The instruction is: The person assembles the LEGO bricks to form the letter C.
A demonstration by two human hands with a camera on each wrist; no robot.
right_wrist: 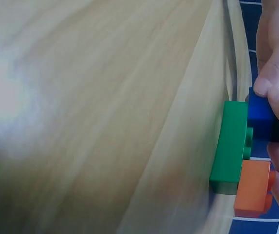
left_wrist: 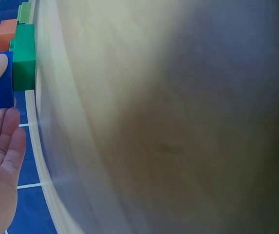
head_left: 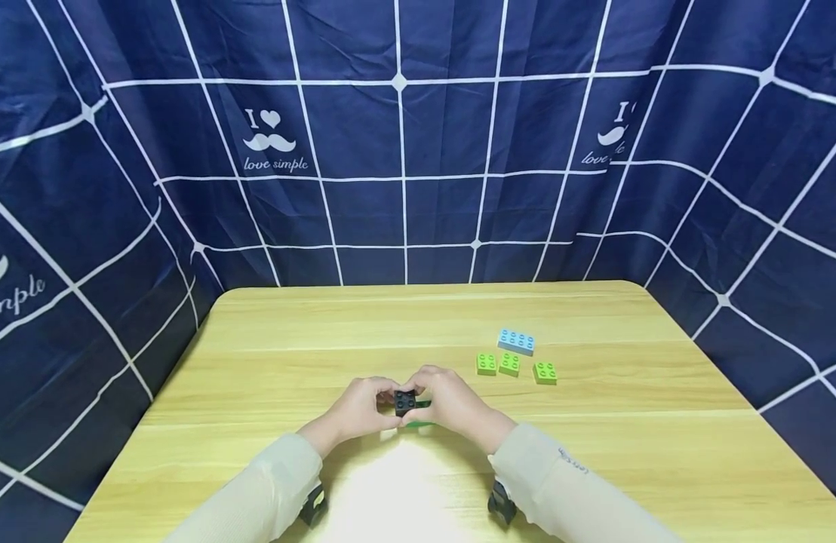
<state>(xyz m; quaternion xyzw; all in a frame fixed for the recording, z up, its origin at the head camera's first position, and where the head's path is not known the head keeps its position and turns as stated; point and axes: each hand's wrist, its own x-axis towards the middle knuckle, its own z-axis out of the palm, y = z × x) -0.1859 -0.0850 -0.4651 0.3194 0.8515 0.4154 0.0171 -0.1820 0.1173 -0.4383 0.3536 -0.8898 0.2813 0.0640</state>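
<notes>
In the head view, a black toy brick (head_left: 405, 402) with studs on top is held between my left hand (head_left: 358, 411) and my right hand (head_left: 452, 403). Both hands grip it from opposite sides, their thumbs on the near side. Beneath it, a blue brick (right_wrist: 260, 117) shows in the right wrist view, with thumbs pressing around it. That blue brick meets the studded side of a long green brick (right_wrist: 229, 146). An orange brick (right_wrist: 252, 187) stands alongside, toward the green one's right end; my right hand hides it from the head camera.
Beyond my right hand lie three light green bricks, one on the left (head_left: 486, 365), one in the middle (head_left: 509, 364) and one on the right (head_left: 545, 372). A long light blue brick (head_left: 516, 342) is just behind them. A navy curtain (head_left: 438, 211) surrounds the wooden table (head_left: 289, 324).
</notes>
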